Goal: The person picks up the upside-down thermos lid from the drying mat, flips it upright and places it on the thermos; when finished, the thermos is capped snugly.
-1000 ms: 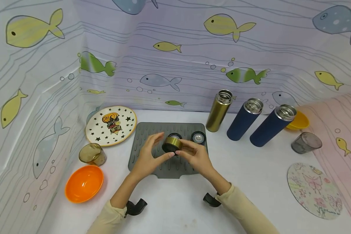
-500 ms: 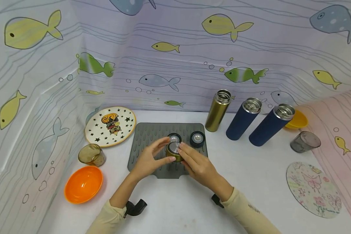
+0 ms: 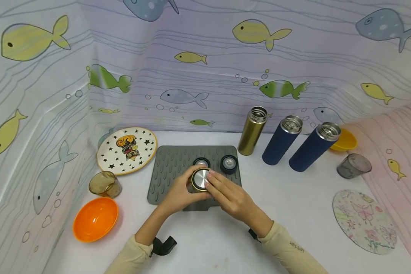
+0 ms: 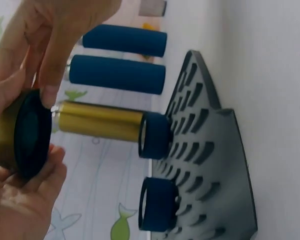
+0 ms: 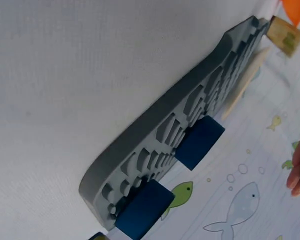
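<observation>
Gold lid (image 3: pixel 200 180) is held above the grey mat (image 3: pixel 169 163), clear of it, left grip (image 3: pixel 180 192) curled round its side, right grip (image 3: pixel 233 198) pinching its edge. Silver top faces up, dark open underside down; wider than tall, so long dimension lies roughly level, centre axis near upright, like the gold bottle (image 3: pixel 251 133) on the worktop (image 3: pixel 198 243)

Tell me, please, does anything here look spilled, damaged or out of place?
Nothing looks spilled or damaged. Only the gold bottle and two blue bottles stand out, being uncapped: two blue caps rest on the gray mat, and the left hand and right hand hold a gold cap above it.
</observation>
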The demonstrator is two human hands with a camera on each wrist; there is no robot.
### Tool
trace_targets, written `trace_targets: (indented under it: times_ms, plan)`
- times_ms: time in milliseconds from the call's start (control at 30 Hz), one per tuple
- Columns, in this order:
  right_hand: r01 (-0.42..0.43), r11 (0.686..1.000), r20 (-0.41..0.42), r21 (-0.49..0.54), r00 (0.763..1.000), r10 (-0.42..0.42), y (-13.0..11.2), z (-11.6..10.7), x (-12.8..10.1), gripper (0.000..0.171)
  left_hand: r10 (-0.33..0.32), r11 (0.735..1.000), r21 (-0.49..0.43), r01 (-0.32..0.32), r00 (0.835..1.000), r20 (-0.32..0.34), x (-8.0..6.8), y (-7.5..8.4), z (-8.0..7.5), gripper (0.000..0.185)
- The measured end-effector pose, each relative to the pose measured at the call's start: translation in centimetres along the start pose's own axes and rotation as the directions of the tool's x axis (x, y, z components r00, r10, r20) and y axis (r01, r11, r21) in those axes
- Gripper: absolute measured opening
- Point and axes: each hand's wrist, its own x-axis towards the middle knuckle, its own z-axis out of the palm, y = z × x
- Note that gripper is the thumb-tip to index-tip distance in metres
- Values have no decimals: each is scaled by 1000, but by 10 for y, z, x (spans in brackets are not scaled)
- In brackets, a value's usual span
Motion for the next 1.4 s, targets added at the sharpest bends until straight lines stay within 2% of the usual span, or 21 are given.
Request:
trace_targets:
  times_ms: [67,133,200,233,267,300,333,400,467,533,567,600,633,700,867,933,1000,1133,1400]
  plan:
    - [-64,998,-7,2,998,64,3,0,-2,25,10,1000,16,-9,999,-36,2,0,3,75]
    - [-178,984,-24,9,984,178,9,-1,-5,30,15,999,29,-13,998,-69,6,1,5,74]
    - [-326,945,-46,11,944,327,16,-1,-9,43,16,999,34,-13,996,-91,12,3,6,74]
    - [-414,910,-57,12,908,414,20,-1,-10,51,15,999,34,-12,995,-99,15,4,7,74]
    - [-505,863,-69,20,860,505,25,-2,-12,59,14,999,32,-11,995,-102,19,6,7,75]
    - [-590,807,-79,31,803,591,30,-2,-13,66,16,999,32,-13,994,-105,23,8,8,74]
    - [-671,740,-90,44,735,672,36,-1,-14,71,15,999,32,-12,994,-107,28,10,8,74]
    - [-810,582,-97,70,575,812,49,1,-15,79,20,999,39,-16,994,-107,38,15,9,74]
    - [-903,418,-102,100,409,907,64,3,-15,83,31,999,36,-27,994,-106,51,20,11,74]
    - [-952,283,-97,117,273,957,79,7,-16,87,48,999,27,-46,993,-107,64,24,13,73]
    - [-966,230,-92,117,221,971,86,10,-17,89,58,998,20,-56,992,-108,71,26,14,73]
    - [-975,190,-89,118,180,980,94,13,-17,91,66,998,13,-65,992,-109,79,28,15,72]
    - [-980,161,-86,119,151,985,101,16,-18,92,75,997,6,-74,991,-111,86,29,17,72]
    - [-984,128,-87,122,118,989,114,22,-19,94,90,996,3,-91,989,-113,100,32,19,70]
    - [-985,89,-126,147,71,989,138,32,-20,87,109,994,33,-106,988,-112,129,39,28,69]
    - [-985,70,-135,160,48,990,142,33,-21,81,116,993,45,-111,987,-110,138,40,32,70]
    - [-981,61,-139,183,35,990,144,32,-23,75,117,992,60,-111,988,-104,145,41,36,71]
    - [-977,69,-166,204,35,986,139,27,-25,67,128,990,67,-122,988,-83,156,44,45,71]
    - [-963,136,-178,233,96,979,100,5,-25,70,167,985,61,-163,982,-83,167,57,56,71]
